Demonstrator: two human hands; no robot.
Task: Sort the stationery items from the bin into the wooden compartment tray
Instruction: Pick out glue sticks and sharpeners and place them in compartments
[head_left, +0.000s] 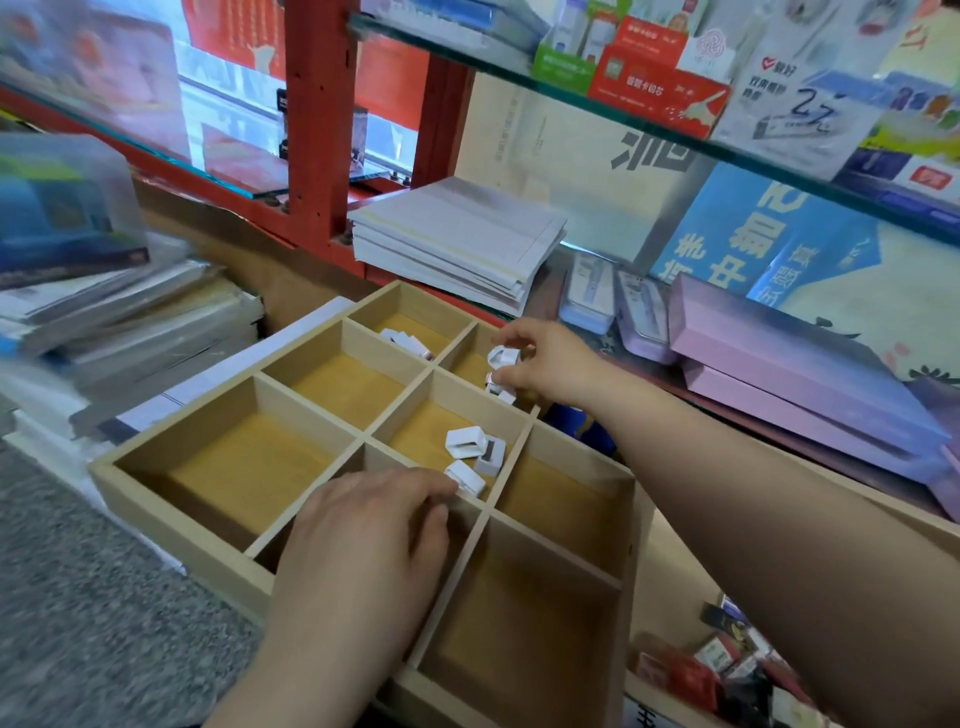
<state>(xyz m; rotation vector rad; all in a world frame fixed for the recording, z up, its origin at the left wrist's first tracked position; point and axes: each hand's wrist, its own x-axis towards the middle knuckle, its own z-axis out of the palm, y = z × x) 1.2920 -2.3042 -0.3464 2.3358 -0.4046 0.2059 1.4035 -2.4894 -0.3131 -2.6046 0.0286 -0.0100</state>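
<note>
Right grip (540, 364) pinches white pieces (503, 358) over the 1 o'clock cell of the wooden tray (156, 519). Left grip (374, 525) rests slack on a divider (491, 512). We see loose pieces (474, 449) at its 1 o'clock, so left is nearer.

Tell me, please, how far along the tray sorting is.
Done: white pieces lie in at least two compartments of the wooden tray. In hand: the right hand pinches more over a far compartment; the left hand rests on a divider. Left: packets at lower right.
</note>
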